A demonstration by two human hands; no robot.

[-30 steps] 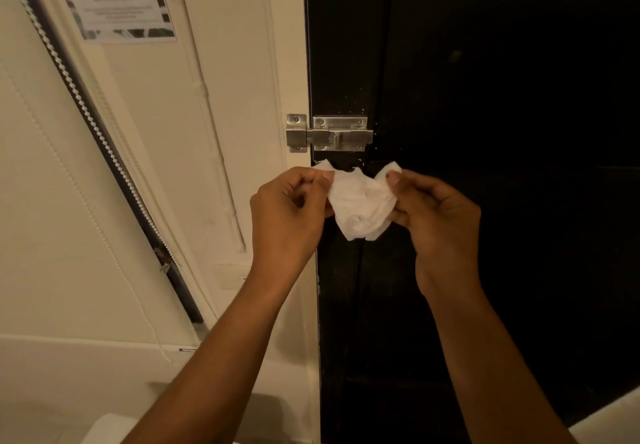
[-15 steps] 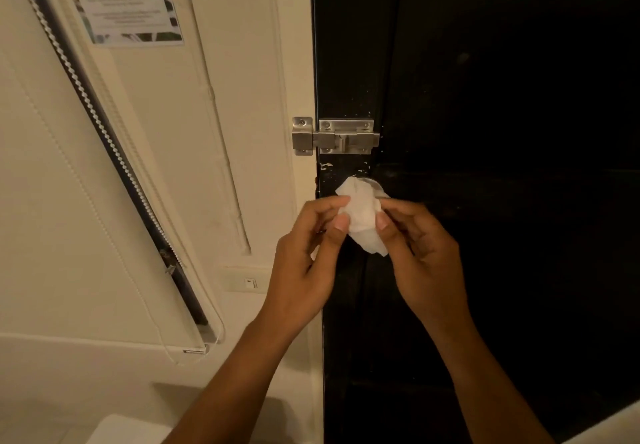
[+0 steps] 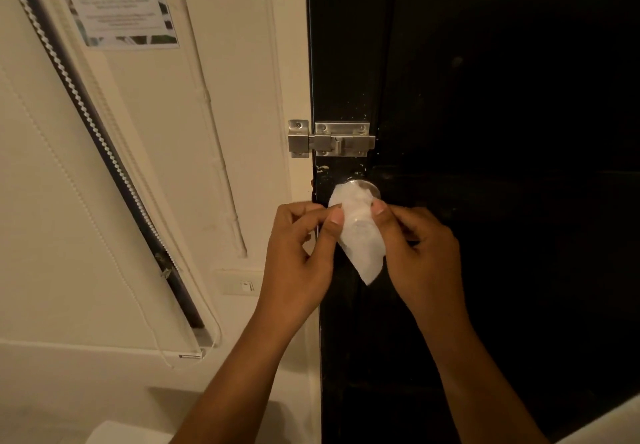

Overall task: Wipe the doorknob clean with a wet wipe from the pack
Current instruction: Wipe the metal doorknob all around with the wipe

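Note:
A white wet wipe (image 3: 360,235) is bunched up between both hands in front of a black door (image 3: 485,97). My left hand (image 3: 301,253) pinches its left edge with thumb and fingers. My right hand (image 3: 419,253) pinches its right edge. The wipe's upper part lies over the round metal doorknob (image 3: 370,188), of which only the top right rim shows. The pack of wipes is not in view.
A steel slide bolt (image 3: 332,138) spans the door and the cream frame just above the knob. A wall switch (image 3: 242,282) sits lower left. A roller blind with a bead chain (image 3: 104,138) and a posted notice (image 3: 117,3) are on the left.
The wipe, stretched wide between my hands a second ago, is now gathered into a wad. Both hands have closed in together and lowered it onto the doorknob.

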